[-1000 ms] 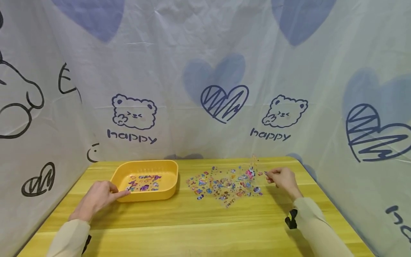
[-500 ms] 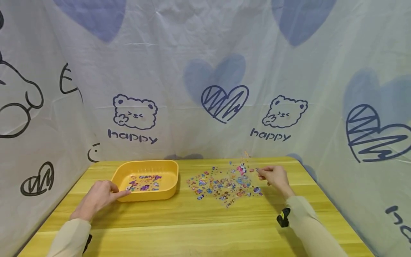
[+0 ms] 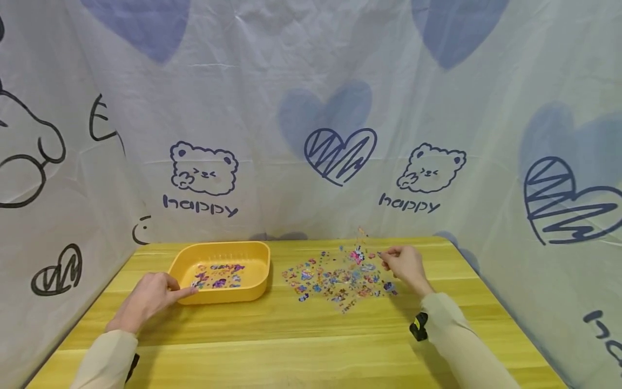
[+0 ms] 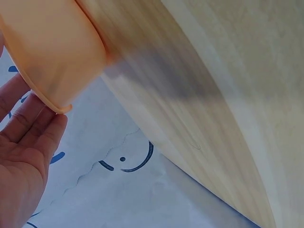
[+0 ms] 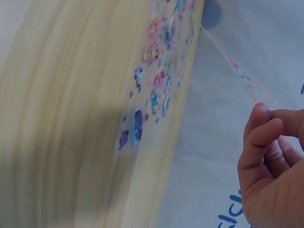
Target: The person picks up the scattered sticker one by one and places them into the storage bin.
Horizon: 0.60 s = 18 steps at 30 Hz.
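Note:
My left hand (image 3: 148, 300) holds the near left rim of a yellow plastic tray (image 3: 252, 293), its fingers along the wall in the left wrist view. Colourful stickers (image 3: 220, 283) on clear sheets lie in the tray. Between thumb and forefinger, my right hand (image 3: 407, 267) pinches the edge of a clear sticker sheet (image 3: 358, 255). This sheet stands tilted up over the pile, and the right wrist view shows it almost edge-on. Beneath it, more clear sticker sheets (image 3: 335, 283) lie spread and overlapping on the table, printed with small pink, blue and purple figures.
The wood-grain table (image 3: 272, 346) carries the tray at left and the sticker pile right of centre. White cloth (image 3: 272, 124) with hearts, bears and "happy" lettering hangs close behind the table and along both sides.
My right hand has moved left with the pinched sticker sheet, which has shifted left over the pile. The left hand and the tray have stayed in place.

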### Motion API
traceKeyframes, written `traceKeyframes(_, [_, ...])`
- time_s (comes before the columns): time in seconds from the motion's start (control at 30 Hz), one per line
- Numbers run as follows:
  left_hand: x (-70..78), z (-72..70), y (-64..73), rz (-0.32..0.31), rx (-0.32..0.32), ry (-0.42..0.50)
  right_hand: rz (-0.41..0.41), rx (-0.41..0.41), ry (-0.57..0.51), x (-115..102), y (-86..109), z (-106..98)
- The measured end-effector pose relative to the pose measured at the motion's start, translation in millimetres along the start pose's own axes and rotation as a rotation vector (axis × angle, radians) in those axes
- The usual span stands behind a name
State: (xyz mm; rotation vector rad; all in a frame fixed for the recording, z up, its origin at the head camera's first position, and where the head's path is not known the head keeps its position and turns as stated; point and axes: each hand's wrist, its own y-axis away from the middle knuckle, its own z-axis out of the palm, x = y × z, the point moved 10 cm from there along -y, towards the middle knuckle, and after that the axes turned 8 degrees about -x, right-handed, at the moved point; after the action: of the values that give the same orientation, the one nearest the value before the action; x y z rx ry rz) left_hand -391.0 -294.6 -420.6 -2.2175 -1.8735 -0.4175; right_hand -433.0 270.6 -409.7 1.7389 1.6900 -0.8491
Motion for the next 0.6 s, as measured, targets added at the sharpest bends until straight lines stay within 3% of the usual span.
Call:
traceKeyframes(0.33, [0.3, -0.1, 0.8, -0.008, 0.011, 0.006, 0.021, -0.029, -0.106, -16.5, -2.7, 11.8])
traceKeyframes(0.6, [-0.4, 0.7, 0.8, -0.009, 0.004, 0.012, 0.008, -0.057, -0.211, -32.5, -5.5, 34.1])
